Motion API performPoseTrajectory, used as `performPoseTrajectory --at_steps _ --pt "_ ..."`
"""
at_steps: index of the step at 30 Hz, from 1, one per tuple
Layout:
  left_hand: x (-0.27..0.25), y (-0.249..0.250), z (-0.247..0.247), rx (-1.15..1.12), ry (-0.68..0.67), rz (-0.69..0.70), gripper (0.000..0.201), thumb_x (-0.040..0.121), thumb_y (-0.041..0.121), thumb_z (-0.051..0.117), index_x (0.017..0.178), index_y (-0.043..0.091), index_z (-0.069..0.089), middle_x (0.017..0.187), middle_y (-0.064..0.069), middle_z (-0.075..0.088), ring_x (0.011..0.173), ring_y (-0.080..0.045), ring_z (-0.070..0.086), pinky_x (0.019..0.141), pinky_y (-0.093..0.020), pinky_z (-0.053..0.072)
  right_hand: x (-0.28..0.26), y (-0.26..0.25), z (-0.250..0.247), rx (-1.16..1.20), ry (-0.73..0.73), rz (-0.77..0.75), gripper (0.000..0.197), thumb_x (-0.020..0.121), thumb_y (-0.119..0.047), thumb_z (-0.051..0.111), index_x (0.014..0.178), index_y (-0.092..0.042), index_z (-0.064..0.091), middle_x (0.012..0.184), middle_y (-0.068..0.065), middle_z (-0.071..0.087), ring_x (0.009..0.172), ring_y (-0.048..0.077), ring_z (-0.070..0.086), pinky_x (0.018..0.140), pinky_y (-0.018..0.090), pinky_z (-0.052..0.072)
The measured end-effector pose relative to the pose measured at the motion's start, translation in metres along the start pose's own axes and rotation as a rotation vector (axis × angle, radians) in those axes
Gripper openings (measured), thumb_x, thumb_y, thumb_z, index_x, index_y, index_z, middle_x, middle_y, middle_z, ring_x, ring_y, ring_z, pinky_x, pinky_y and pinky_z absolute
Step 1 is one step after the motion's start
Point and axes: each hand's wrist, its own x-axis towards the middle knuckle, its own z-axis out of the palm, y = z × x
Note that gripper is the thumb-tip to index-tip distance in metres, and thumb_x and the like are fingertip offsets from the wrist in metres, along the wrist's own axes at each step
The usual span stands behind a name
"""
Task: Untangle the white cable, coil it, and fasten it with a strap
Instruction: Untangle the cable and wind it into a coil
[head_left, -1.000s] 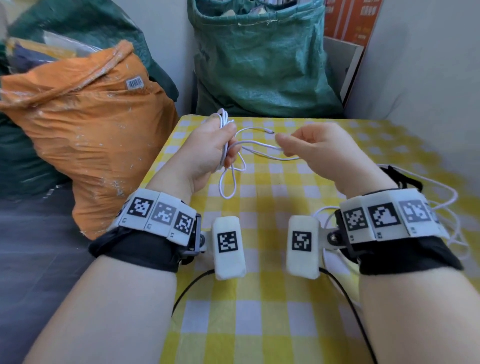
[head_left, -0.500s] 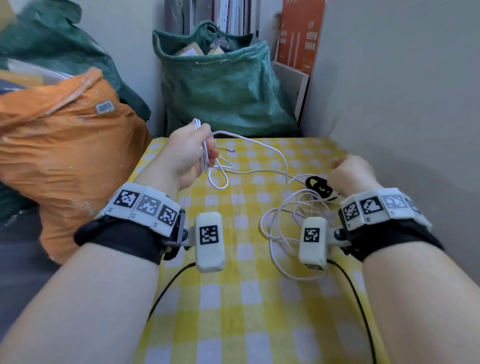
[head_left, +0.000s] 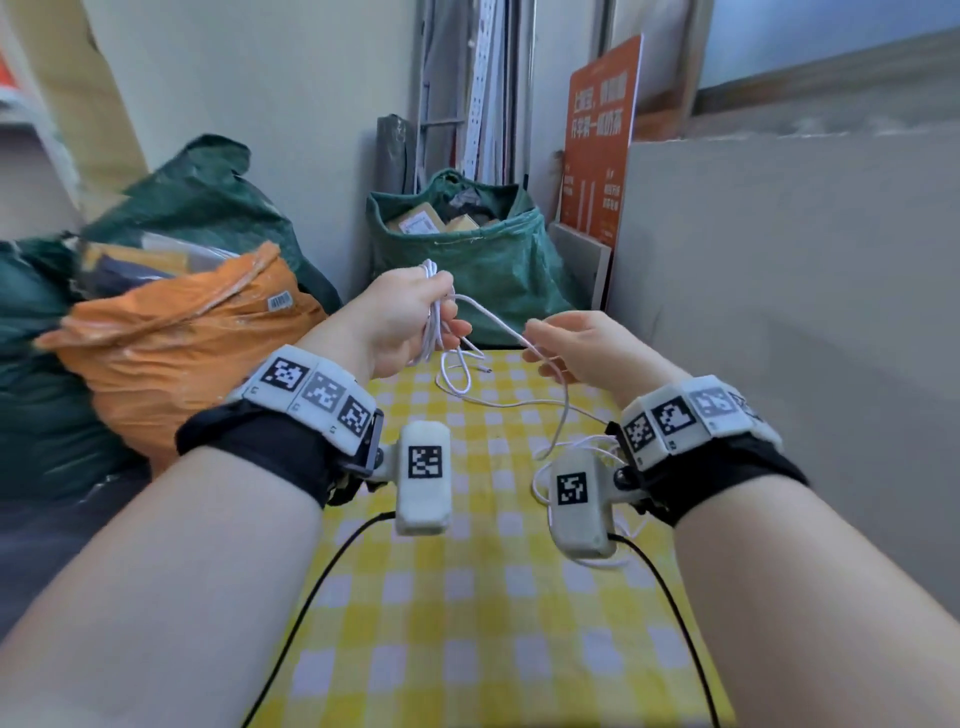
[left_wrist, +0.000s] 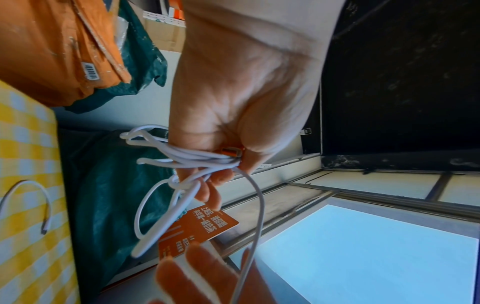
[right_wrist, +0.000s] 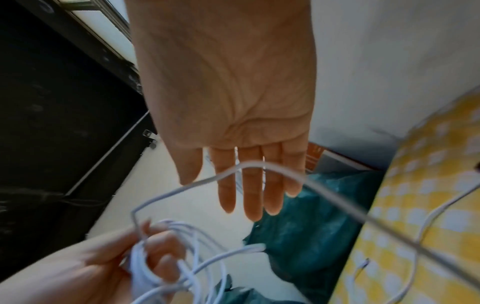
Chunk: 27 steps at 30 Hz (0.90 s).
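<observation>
My left hand (head_left: 405, 322) is raised over the far end of the table and grips a bundle of loops of the white cable (head_left: 434, 322). The left wrist view shows the fingers curled round the loops (left_wrist: 182, 156), with an orange-tinted plug (left_wrist: 231, 152) at the fist. One strand (head_left: 488, 312) runs from the bundle to my right hand (head_left: 582, 348). In the right wrist view that hand (right_wrist: 246, 185) has straight fingers, and the strand (right_wrist: 337, 198) crosses them. The rest of the cable (head_left: 519, 402) lies loose on the table under my right wrist. No strap is in view.
The table has a yellow-and-white checked cloth (head_left: 467, 597). A full orange sack (head_left: 182, 353) stands against its left edge and a green sack (head_left: 467, 260) behind its far edge. A grey board (head_left: 779, 312) runs along the right side. Black wires trail from both wrist cameras.
My right hand has risen from the table's right side and come up beside the left hand, under a strand. The left hand has kept its bundle and lifted a little. The view has tilted up.
</observation>
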Motion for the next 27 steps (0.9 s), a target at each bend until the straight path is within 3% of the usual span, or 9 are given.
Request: performPoseTrajectory --at_steps 3,5,8,10,13,18,22,24,27 --pt "-0.015 0.023 -0.006 -0.007 -0.063 0.011 0.025 0.101 0.015 0.038 0.078 0.009 0.046 0.060 -0.004 0.045 0.056 -0.019 0.054 0.051 -0.027 0.046 -0.010 -0.035 0.008 0.043 -0.053 -0.075 0.040 0.097 -0.042 0.041 0.118 -0.013 0.060 0.106 0.002 0.065 0.092 0.020 0.063 0.093 0.041 0.049" --pt "-0.028 0.035 -0.011 -0.068 -0.162 0.008 0.028 0.102 0.017 0.037 0.076 0.010 0.047 0.054 -0.001 0.045 0.053 -0.017 0.050 0.054 -0.027 0.043 -0.013 -0.050 0.012 0.048 -0.015 -0.102 0.044 0.094 -0.038 0.049 0.131 -0.014 0.051 0.109 0.002 0.061 0.099 0.019 0.060 0.097 0.044 0.048" --pt "-0.047 0.049 -0.020 -0.160 -0.280 -0.032 0.033 0.102 0.025 0.033 0.074 0.013 0.046 0.056 0.000 0.040 0.050 -0.015 0.046 0.049 -0.023 0.041 -0.017 -0.065 0.016 0.058 -0.107 -0.122 0.070 0.082 -0.032 0.070 0.142 -0.019 0.036 0.113 -0.001 0.065 0.099 0.014 0.062 0.082 0.031 0.052" --pt "-0.059 0.054 -0.024 -0.195 -0.315 -0.045 0.033 0.101 0.027 0.033 0.074 0.013 0.046 0.059 0.000 0.038 0.047 -0.013 0.045 0.047 -0.021 0.041 -0.020 -0.073 0.021 0.002 -0.136 -0.167 0.063 0.076 -0.032 0.077 0.130 -0.020 0.049 0.095 -0.006 0.066 0.082 0.008 0.060 0.069 0.024 0.047" --pt "-0.071 0.055 -0.030 -0.232 -0.348 -0.059 0.033 0.101 0.028 0.031 0.074 0.014 0.044 0.057 0.002 0.039 0.046 -0.012 0.043 0.046 -0.021 0.038 -0.027 -0.080 0.024 -0.099 -0.055 -0.156 0.047 0.069 -0.040 0.081 0.103 -0.022 0.054 0.086 -0.007 0.055 0.081 0.011 0.057 0.078 0.031 0.052" --pt "-0.084 0.054 -0.041 -0.286 -0.384 -0.073 0.027 0.096 0.030 0.034 0.074 0.015 0.041 0.054 0.004 0.037 0.043 -0.009 0.039 0.044 -0.019 0.035 -0.036 -0.086 0.027 -0.046 -0.017 -0.154 0.060 0.070 -0.041 0.080 0.117 -0.023 0.048 0.078 -0.010 0.046 0.063 0.004 0.044 0.053 0.021 0.035" --pt "-0.093 0.050 -0.041 -0.293 -0.413 -0.088 0.026 0.094 0.030 0.034 0.074 0.016 0.041 0.051 0.006 0.033 0.040 -0.008 0.035 0.041 -0.018 0.032 -0.037 -0.094 0.029 -0.113 0.065 -0.199 0.014 0.074 -0.017 0.069 0.082 -0.013 0.058 0.066 -0.005 0.047 0.060 0.011 0.043 0.057 0.024 0.037" --pt "-0.095 0.048 -0.044 -0.258 -0.404 -0.091 0.028 0.096 0.031 0.033 0.074 0.016 0.041 0.050 0.007 0.033 0.038 -0.006 0.034 0.041 -0.017 0.028 -0.038 -0.093 0.028 -0.176 0.126 -0.198 0.017 0.078 -0.014 0.062 0.069 -0.015 0.049 0.067 -0.003 0.049 0.061 0.012 0.045 0.057 0.025 0.038" --pt "-0.096 0.046 -0.052 -0.204 -0.371 -0.115 0.031 0.099 0.031 0.032 0.074 0.017 0.043 0.050 0.008 0.032 0.037 -0.005 0.031 0.042 -0.018 0.025 -0.038 -0.090 0.027 -0.061 0.112 -0.144 0.015 0.085 -0.011 0.059 0.076 -0.016 0.048 0.076 0.002 0.065 0.071 0.018 0.059 0.063 0.028 0.048"
